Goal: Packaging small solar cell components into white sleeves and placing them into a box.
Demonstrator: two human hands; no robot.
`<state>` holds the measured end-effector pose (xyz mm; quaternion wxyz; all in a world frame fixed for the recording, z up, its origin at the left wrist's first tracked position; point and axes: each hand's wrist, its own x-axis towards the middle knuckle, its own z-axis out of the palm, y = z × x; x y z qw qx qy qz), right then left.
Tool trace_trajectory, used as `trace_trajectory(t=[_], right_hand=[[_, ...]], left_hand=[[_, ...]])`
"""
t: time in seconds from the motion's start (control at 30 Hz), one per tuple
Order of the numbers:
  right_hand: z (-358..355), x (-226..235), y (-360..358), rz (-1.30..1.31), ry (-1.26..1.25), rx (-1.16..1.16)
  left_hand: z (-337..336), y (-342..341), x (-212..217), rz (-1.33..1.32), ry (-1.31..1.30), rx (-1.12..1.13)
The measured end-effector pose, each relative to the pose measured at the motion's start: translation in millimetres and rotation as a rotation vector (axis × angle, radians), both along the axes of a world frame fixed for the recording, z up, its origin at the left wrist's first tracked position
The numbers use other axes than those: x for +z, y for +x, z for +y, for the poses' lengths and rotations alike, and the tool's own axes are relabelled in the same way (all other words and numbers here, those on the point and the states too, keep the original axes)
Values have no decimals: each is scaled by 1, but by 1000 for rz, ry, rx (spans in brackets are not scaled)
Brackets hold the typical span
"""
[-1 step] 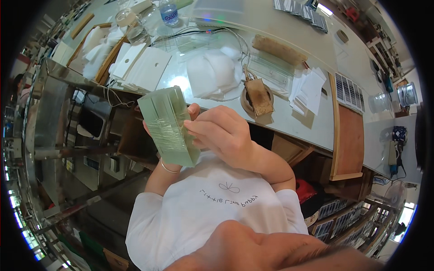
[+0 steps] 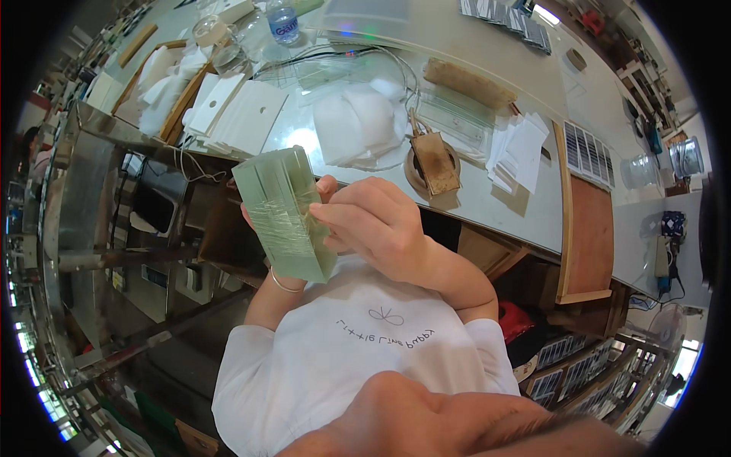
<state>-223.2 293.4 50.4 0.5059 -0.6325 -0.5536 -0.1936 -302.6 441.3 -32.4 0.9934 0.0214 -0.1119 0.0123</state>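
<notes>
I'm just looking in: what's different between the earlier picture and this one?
Nothing has visibly moved, been picked up or let go. The left hand, mostly hidden, still holds the pale-green block up, and the right hand keeps its fingertips at the block's right side. The white padding and the bottle on the table stayed put.

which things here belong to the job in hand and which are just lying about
Apparently in the job:
film-wrapped stack of greenish glass-like sheets
left hand, supporting it
right hand, touching its edge

Apparently just lying about, untouched:
plastic bottle
brown rectangular slab
white sheets with holes
reddish-brown board
</notes>
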Motion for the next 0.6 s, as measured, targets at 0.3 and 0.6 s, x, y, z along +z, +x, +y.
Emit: trace_trajectory(t=[0.3, 0.6], right_hand=[[0, 3, 4, -276, 17, -230], [-23, 26, -4, 383, -6, 373]], left_hand=[[-14, 4, 19, 125, -366, 1], [1, 15, 5, -126, 171, 22]])
